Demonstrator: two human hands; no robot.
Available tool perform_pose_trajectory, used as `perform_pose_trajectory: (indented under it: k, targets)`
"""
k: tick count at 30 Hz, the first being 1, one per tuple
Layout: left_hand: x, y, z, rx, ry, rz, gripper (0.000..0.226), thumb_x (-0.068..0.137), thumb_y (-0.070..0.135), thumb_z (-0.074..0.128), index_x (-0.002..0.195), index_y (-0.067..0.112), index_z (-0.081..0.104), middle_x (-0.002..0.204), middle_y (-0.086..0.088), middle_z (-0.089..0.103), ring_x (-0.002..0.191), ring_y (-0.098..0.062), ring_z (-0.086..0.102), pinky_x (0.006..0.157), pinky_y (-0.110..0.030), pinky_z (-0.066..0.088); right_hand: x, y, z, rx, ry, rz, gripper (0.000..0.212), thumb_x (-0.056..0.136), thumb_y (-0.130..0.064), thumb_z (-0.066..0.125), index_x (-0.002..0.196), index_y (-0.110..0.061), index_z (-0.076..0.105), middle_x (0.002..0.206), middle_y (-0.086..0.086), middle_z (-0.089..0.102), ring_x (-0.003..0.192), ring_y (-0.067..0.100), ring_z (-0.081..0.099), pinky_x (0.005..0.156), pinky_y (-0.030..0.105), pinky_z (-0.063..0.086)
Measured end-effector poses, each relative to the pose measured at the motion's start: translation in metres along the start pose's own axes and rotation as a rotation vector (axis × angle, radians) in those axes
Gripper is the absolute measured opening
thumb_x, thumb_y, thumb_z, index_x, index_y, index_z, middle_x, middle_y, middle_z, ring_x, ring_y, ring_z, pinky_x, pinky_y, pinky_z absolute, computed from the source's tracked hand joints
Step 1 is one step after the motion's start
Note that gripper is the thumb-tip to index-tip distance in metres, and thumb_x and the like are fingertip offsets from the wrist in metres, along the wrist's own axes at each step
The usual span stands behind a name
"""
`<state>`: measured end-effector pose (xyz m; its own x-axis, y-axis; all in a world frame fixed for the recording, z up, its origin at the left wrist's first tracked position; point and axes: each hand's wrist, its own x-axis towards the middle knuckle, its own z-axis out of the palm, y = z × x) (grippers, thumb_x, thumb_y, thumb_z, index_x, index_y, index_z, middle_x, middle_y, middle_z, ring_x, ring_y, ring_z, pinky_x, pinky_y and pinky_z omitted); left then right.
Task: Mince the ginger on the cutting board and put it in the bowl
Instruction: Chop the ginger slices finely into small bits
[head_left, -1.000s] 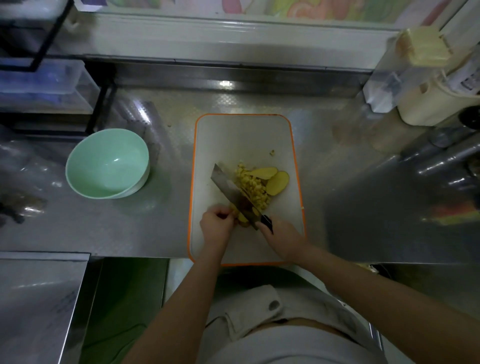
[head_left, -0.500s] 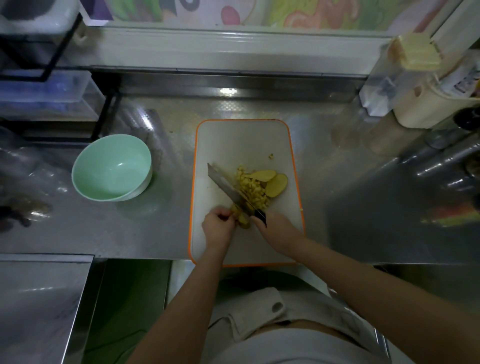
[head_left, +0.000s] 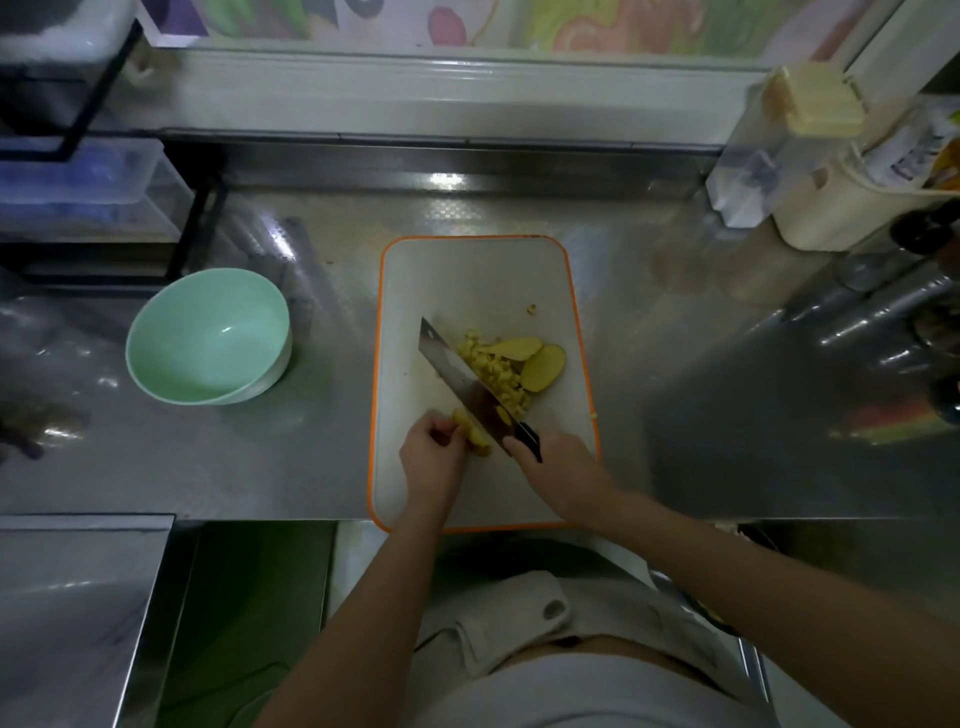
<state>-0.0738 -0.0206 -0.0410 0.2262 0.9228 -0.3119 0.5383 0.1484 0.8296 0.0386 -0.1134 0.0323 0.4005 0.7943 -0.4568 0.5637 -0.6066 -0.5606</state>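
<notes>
Head view: right hand (head_left: 558, 470) grips the knife (head_left: 457, 371) just beside the left hand (head_left: 431, 457), apparently pinching ginger (head_left: 475, 435), so a slip could cut it.

Yellow ginger (head_left: 496, 376) diced and sliced on orange-rimmed cutting board (head_left: 467, 275), empty mint bowl (head_left: 208, 335) left

A steel counter (head_left: 260, 467) carries a black rack (head_left: 200, 223) at back left and a cream canister (head_left: 836, 208), perhaps plastic, at back right.
</notes>
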Motion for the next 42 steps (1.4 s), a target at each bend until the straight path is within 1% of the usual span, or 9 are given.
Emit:
perform_pose_trajectory:
  k: [4, 9, 11, 14, 20, 26, 29, 33, 42]
  targets:
    - [-0.0012, 0.0033, -0.0006, -0.002, 0.005, 0.010, 0.011, 0.083, 0.011, 0.063, 0.073, 0.010, 0.059, 0.072, 0.000, 0.059, 0.067, -0.007, 0.050, 0.055, -0.001, 0.034, -0.0046, -0.0018, 0.0000, -0.101, -0.066, -0.027, 0.042, 0.100, -0.035, 0.037, 0.102, 0.001, 0.058, 0.094, 0.022, 0.064, 0.086, 0.034, 0.062, 0.068, 0.039, 0.046]
    - [-0.0031, 0.0052, -0.0010, -0.001, 0.014, 0.011, 0.012, 0.084, 0.014, 0.062, 0.073, 0.011, 0.059, 0.071, 0.001, 0.059, 0.066, -0.004, 0.050, 0.055, -0.002, 0.033, -0.0041, -0.0005, -0.0013, -0.082, -0.078, 0.009, 0.034, 0.099, -0.035, 0.039, 0.085, -0.007, 0.053, 0.078, 0.012, 0.055, 0.070, 0.023, 0.055, 0.058, 0.029, 0.038]
    - [-0.0038, 0.0050, -0.0005, -0.018, 0.008, -0.006, 0.013, 0.085, 0.016, 0.059, 0.074, 0.009, 0.060, 0.072, -0.002, 0.061, 0.068, -0.007, 0.051, 0.056, -0.008, 0.035, -0.0036, -0.0008, -0.0013, -0.084, -0.112, 0.018, 0.032, 0.100, -0.036, 0.037, 0.083, -0.010, 0.047, 0.073, 0.007, 0.051, 0.070, 0.021, 0.052, 0.060, 0.029, 0.038]
    - [-0.0048, 0.0052, -0.0005, -0.027, -0.013, -0.011, 0.013, 0.083, 0.020, 0.062, 0.075, 0.010, 0.059, 0.072, 0.000, 0.060, 0.069, -0.008, 0.052, 0.058, -0.014, 0.036, -0.0024, -0.0010, -0.0006, -0.057, -0.114, 0.020, 0.036, 0.099, -0.037, 0.038, 0.075, -0.011, 0.046, 0.063, 0.001, 0.045, 0.067, 0.020, 0.051, 0.053, 0.028, 0.036]
    - [-0.0061, 0.0053, -0.0006, -0.008, -0.008, 0.038, 0.013, 0.081, 0.016, 0.067, 0.077, 0.006, 0.058, 0.071, 0.001, 0.058, 0.066, -0.003, 0.050, 0.055, -0.001, 0.035, -0.0001, 0.0007, 0.0031, 0.008, -0.083, 0.036, 0.039, 0.098, -0.040, 0.038, 0.083, -0.007, 0.052, 0.074, 0.009, 0.054, 0.068, 0.021, 0.053, 0.057, 0.028, 0.038]
    - [-0.0038, 0.0030, 0.0012, -0.026, -0.005, 0.034, 0.015, 0.086, 0.017, 0.060, 0.077, 0.006, 0.058, 0.073, -0.004, 0.059, 0.067, -0.006, 0.051, 0.057, -0.011, 0.036, 0.0027, -0.0008, -0.0005, -0.010, -0.022, 0.024, 0.043, 0.098, -0.040, 0.040, 0.083, -0.004, 0.056, 0.074, 0.010, 0.055, 0.067, 0.020, 0.053, 0.060, 0.031, 0.041]
    - [-0.0043, 0.0025, -0.0001, -0.031, -0.001, 0.052, 0.013, 0.084, 0.014, 0.062, 0.073, 0.009, 0.056, 0.069, 0.001, 0.056, 0.065, -0.004, 0.050, 0.055, -0.006, 0.036, 0.0007, -0.0005, 0.0006, -0.051, -0.049, 0.021, 0.040, 0.098, -0.040, 0.040, 0.070, -0.012, 0.047, 0.066, 0.004, 0.050, 0.060, 0.016, 0.049, 0.051, 0.025, 0.036]
    - [-0.0031, 0.0002, 0.0008, -0.006, -0.003, 0.048, 0.010, 0.083, 0.013, 0.063, 0.076, 0.009, 0.058, 0.075, -0.004, 0.060, 0.067, -0.006, 0.051, 0.057, -0.011, 0.036, -0.0005, -0.0004, 0.0031, -0.115, -0.069, 0.019, 0.042, 0.098, -0.039, 0.038, 0.089, -0.004, 0.058, 0.075, 0.009, 0.055, 0.068, 0.019, 0.054, 0.056, 0.027, 0.040]
    - [0.0000, 0.0000, 0.0018, 0.021, -0.003, 0.056, 0.011, 0.080, 0.011, 0.064, 0.072, 0.007, 0.058, 0.071, -0.006, 0.059, 0.064, -0.009, 0.049, 0.053, -0.007, 0.035, 0.0027, 0.0023, 0.0064, -0.071, -0.086, 0.053, 0.038, 0.098, -0.039, 0.040, 0.079, -0.009, 0.050, 0.066, 0.004, 0.050, 0.059, 0.016, 0.050, 0.047, 0.021, 0.036]
